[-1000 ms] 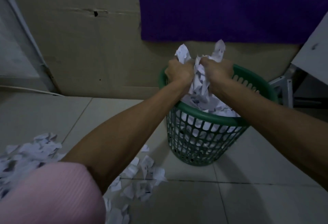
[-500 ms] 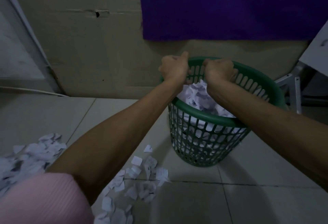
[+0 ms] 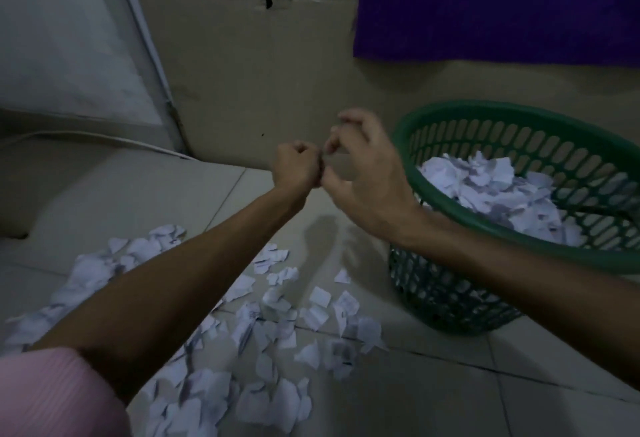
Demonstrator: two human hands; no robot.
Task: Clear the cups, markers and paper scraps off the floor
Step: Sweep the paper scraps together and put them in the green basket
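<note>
1. The left hand [image 3: 295, 169] is raised above the floor, its fingers curled into a loose fist, with nothing visible in it.
2. The right hand [image 3: 360, 173] is just beside it on the right, knuckles almost touching the left fist; its fingers [image 3: 346, 117] are bent and spread like a claw, thumb apart, and it holds nothing that shows.
3. Directly right of the right hand stands the green basket [image 3: 519, 114], a slatted plastic bin whose near rim the right forearm crosses. Torn white paper fills it well up the walls.
4. Below both hands, paper scraps [image 3: 311, 312] lie scattered on the tiled floor [image 3: 450, 398], thickest under the left forearm and spreading left of it into a heaped pile [image 3: 93, 270].
5. Beyond the hands rises a cardboard wall [image 3: 259, 72], with a purple cloth [image 3: 502, 3] hanging up and to the right, above the basket.
6. A pink sleeve [image 3: 59, 398] covers the left upper arm at the near corner.
</note>
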